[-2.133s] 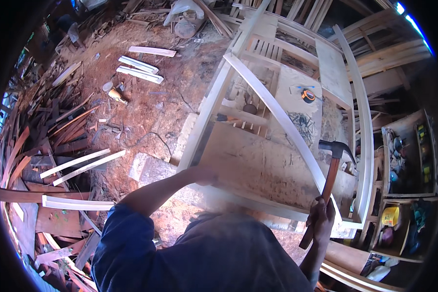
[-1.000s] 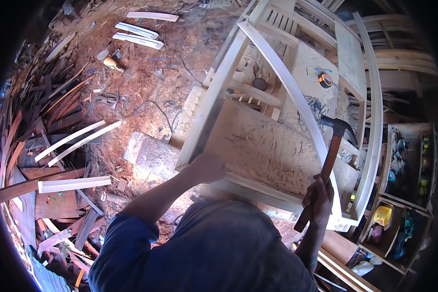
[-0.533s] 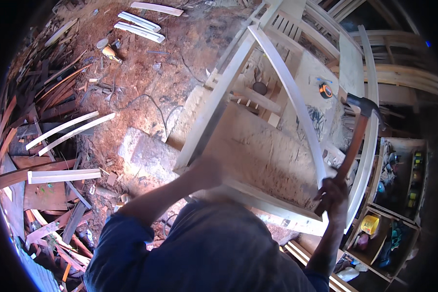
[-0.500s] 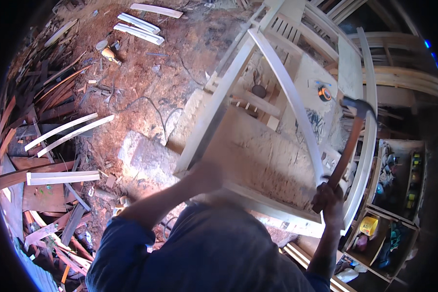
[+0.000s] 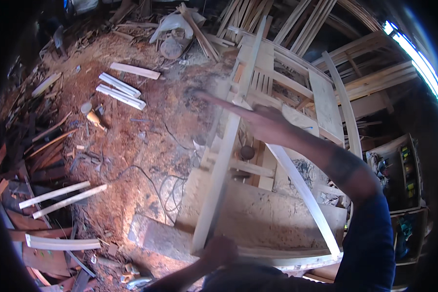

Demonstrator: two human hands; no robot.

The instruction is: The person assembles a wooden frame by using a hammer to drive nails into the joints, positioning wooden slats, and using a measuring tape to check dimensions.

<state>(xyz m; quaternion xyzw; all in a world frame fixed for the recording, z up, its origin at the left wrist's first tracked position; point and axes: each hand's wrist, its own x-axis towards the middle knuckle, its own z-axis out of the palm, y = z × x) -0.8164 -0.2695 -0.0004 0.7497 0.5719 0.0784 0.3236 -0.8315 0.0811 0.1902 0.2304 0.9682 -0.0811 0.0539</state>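
Observation:
My right hand (image 5: pixel 267 119) is closed around the handle of a hammer (image 5: pixel 224 103), reached out across a wooden frame. The hammer points left, its head smeared by motion. It is over the far end of a long wooden rail (image 5: pixel 219 180), near the joint with a curved wooden slat (image 5: pixel 301 187). The slat slants from under my right forearm to the frame's near right corner. Low in the view, my left hand (image 5: pixel 221 250) is at the near end of the rail. Its fingers are blurred and dark, so their grip does not show.
A black cable (image 5: pixel 153 187) loops over the dirt floor left of the frame. Loose pale slats (image 5: pixel 121 92) and scrap wood (image 5: pixel 44 160) lie farther left. A long curved board (image 5: pixel 343 102) stands right of the frame, beside a wooden box with compartments (image 5: pixel 409 211).
My right hand has swung the hammer from the right side forward and left, over the rail's far end. My left hand stays by the rail's near end. The view has shifted toward the far side.

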